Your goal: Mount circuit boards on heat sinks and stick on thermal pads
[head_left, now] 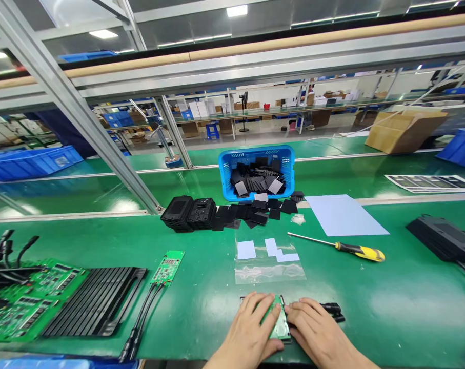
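A green circuit board (pixel 281 328) sits in a shallow black plastic housing (pixel 287 342) at the bench's front edge. My left hand (pixel 251 325) reaches over it, fingers across the board's far part and thumb at the near edge, closed on it. From the right, my right hand (pixel 312 328) curls its fingers against the housing's right side; its palm hides what lies under it. Black cable connectors (pixel 332 310) stick out beyond that hand. Behind the hands lies a clear plastic bag (pixel 270 274) with white pads (pixel 246 249) on it.
A yellow-black screwdriver (pixel 359 251) lies right of the bag. Farther back are a blue basket (pixel 224 179) of black plates, stacked black housings (pixel 176 212) and a white sheet (pixel 347 215). Leftward are a cabled board (pixel 168 266), a black slotted rack (pixel 97 302) and more boards (pixel 36 307).
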{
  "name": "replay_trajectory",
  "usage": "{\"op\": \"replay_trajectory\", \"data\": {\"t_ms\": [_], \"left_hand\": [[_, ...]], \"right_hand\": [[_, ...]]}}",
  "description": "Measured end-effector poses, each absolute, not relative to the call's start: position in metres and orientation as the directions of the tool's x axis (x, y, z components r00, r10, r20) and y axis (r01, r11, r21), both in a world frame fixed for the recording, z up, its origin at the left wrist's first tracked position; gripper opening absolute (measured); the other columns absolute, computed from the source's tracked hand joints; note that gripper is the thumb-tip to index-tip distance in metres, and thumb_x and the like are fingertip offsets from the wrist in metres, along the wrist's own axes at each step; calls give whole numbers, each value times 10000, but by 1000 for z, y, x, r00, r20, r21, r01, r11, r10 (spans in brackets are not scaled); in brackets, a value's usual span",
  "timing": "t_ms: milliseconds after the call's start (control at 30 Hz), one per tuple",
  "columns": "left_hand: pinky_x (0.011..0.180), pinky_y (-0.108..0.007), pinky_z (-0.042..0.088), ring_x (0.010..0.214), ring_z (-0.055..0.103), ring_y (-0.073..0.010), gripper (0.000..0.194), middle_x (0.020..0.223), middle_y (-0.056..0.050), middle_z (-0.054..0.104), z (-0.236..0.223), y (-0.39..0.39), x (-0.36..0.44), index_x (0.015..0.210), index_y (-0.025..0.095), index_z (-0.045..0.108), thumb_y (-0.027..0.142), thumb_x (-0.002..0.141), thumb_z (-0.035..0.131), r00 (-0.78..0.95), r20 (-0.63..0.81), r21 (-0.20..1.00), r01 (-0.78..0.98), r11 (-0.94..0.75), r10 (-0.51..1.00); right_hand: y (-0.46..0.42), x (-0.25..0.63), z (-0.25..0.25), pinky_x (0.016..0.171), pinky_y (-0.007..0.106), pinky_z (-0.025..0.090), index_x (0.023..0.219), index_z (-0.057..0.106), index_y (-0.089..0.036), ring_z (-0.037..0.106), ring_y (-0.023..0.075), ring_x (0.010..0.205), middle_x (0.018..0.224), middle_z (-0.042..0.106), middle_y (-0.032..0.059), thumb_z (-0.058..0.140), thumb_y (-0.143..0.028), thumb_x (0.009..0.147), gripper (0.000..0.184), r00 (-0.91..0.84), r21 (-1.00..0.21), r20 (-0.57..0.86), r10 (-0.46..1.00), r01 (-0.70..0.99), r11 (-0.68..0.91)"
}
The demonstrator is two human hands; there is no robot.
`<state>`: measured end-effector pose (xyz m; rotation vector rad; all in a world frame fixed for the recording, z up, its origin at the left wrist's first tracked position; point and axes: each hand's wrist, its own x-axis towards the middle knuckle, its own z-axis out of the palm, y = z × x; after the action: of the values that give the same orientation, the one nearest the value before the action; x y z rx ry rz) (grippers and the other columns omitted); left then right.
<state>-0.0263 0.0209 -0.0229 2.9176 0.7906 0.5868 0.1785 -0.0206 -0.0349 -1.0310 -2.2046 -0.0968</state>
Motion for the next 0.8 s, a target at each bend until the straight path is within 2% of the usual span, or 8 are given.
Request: {"op": "replay_trajectory", "data": {"t_ms": [133,267,400,500,600,667,800], "left_hand": [[766,-434,602,952,658,-286,637,1156,-153,680,-25,23,-26,1124,194,584,472,612,842,803,407,62,452,-890,436],[694,-389,596,909,643,-266,655,1101,-167,674,-29,26,-26,1082,192,594,577,598,809,795,478,-7,429,-903,374],[689,-371,562,872,614,-240,572,1079,-133,668,-25,32,-26,1100,210,586,576,691,745,829,457,-72,396,-915,322],[692,-361,515,840,582,-226,354,1072,-111,663,-22,35,-24,1051,227,593,456,798,690,843,448,-104,381,-919,299],[682,-336,442,801,543,-205,104,1043,-67,663,-29,34,-19,893,248,595,331,851,642,804,497,-102,428,-898,326],[673,-323,407,786,523,-195,115,1014,-40,664,-38,32,-16,819,244,582,331,842,654,744,557,-63,481,-874,370],[654,-303,399,755,521,-184,160,987,-24,679,-54,27,-14,818,240,593,330,778,720,649,642,-10,540,-841,409]], "right_hand": [[-18,185,-38,834,294,502,965,571,-161,666,158,841,843,695,47,323,-98,1003,259,-471,-279,590,656,643,713],[-17,190,-37,821,285,501,895,565,-187,671,154,849,854,709,45,286,-162,1038,314,-468,-327,583,664,613,719],[-17,194,-38,836,282,492,937,583,-186,676,146,883,906,729,32,349,-179,1034,253,-488,-311,563,667,623,718],[-19,197,-42,844,279,489,983,598,-186,678,146,912,948,736,36,409,-155,1010,194,-508,-299,529,680,638,709],[-20,198,-46,849,278,486,966,605,-185,679,152,920,952,737,49,406,-122,996,211,-492,-319,512,704,652,688],[-20,198,-46,850,273,485,964,607,-186,684,152,905,940,740,47,405,-108,990,219,-481,-325,523,704,650,686],[-17,199,-38,865,257,481,1035,609,-190,684,146,888,952,738,43,409,-145,997,208,-506,-338,493,707,638,692]]}}
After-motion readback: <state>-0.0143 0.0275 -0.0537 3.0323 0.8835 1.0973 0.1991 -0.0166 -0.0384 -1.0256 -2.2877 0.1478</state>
